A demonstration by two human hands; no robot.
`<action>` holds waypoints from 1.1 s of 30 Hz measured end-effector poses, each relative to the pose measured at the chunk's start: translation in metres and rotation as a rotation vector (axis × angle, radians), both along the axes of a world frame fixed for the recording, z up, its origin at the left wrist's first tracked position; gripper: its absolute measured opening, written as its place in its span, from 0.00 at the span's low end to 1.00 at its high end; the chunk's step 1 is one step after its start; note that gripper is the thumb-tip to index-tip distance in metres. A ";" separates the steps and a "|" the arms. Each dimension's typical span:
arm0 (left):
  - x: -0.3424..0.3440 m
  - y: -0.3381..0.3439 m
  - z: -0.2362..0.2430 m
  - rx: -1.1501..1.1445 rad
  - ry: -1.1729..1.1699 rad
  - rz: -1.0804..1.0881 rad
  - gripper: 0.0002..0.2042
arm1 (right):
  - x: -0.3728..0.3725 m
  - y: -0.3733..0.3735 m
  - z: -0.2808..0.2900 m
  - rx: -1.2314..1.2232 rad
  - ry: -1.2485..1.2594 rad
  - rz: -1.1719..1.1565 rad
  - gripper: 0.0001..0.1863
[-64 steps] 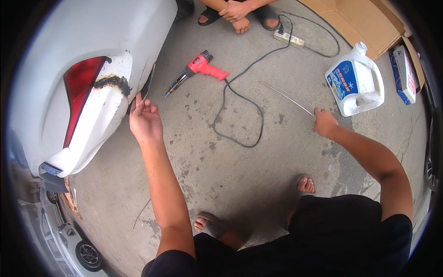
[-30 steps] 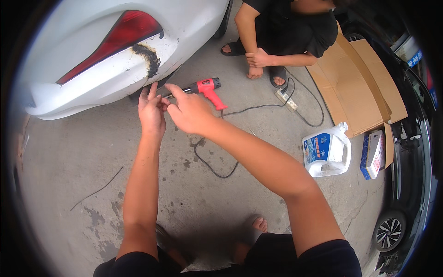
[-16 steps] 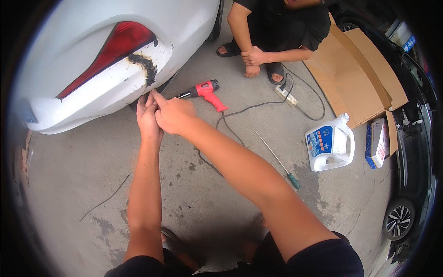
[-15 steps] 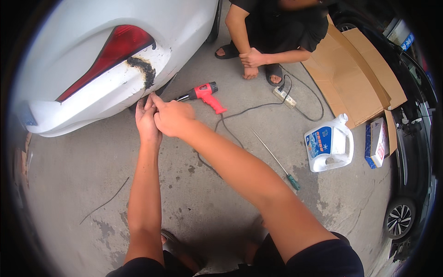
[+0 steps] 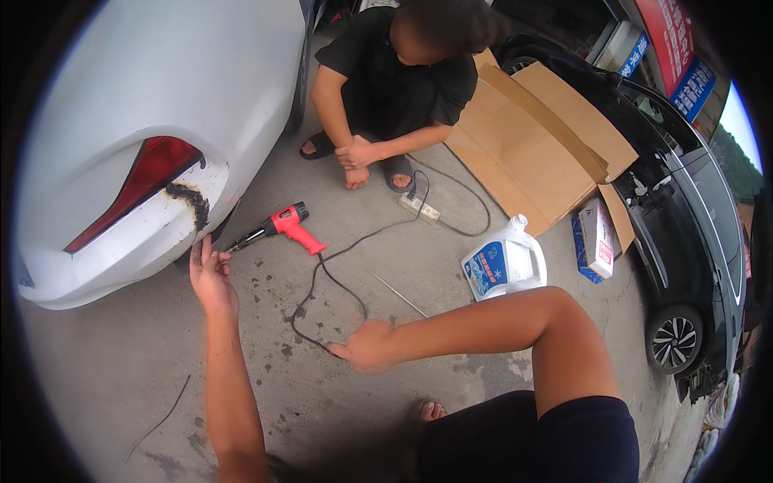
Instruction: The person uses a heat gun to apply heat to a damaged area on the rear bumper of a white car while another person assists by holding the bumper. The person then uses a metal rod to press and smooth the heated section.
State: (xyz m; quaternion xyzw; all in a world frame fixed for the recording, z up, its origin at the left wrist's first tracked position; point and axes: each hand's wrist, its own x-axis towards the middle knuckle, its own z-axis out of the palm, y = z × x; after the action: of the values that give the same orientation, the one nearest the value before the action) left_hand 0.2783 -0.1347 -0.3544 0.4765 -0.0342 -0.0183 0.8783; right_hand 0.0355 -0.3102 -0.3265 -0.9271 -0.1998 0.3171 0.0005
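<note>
since half a second ago the right hand (image 5: 369, 348) has left the left hand (image 5: 212, 278) and swung back to the right, now over the floor by the near bend of the black cable (image 5: 291, 320); the left hand has stayed at the lower edge of the white bumper (image 5: 129, 258). the left hand's forefinger is straight and reaches that edge, its other fingers are loosely curled, and i cannot tell whether they pinch anything. the right hand is blurred, half curled with a finger stretched to the left; whether it holds or touches anything i cannot tell.

the bumper is at the left, with a dark, rough patch (image 5: 193, 201) between the red tail light (image 5: 133, 189) and the left hand. a red heat gun (image 5: 287, 220) lies on the floor just right of that hand, nozzle toward it. farther right, a thin metal rod (image 5: 398, 294) runs behind the right forearm, near a white jug (image 5: 523, 256). on the far side a person in black (image 5: 394, 97) squats, one hand around the other forearm, near a power strip (image 5: 419, 208).
</note>
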 end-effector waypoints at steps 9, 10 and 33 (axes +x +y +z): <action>-0.004 -0.004 0.005 -0.063 0.019 0.010 0.27 | -0.063 -0.010 -0.078 0.214 0.300 -0.164 0.23; -0.003 -0.005 0.003 -0.076 0.022 -0.020 0.27 | -0.064 -0.014 -0.080 0.209 0.303 -0.216 0.22; 0.021 0.013 0.068 0.204 0.609 -0.062 0.22 | 0.186 0.015 -0.007 1.694 0.547 -0.869 0.26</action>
State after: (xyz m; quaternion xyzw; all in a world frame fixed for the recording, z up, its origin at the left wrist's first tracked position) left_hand 0.2994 -0.1217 -0.2865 0.5333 0.2177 -0.1901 0.7950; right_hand 0.2219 -0.2953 -0.3332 -0.5079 0.0041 0.2450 0.8258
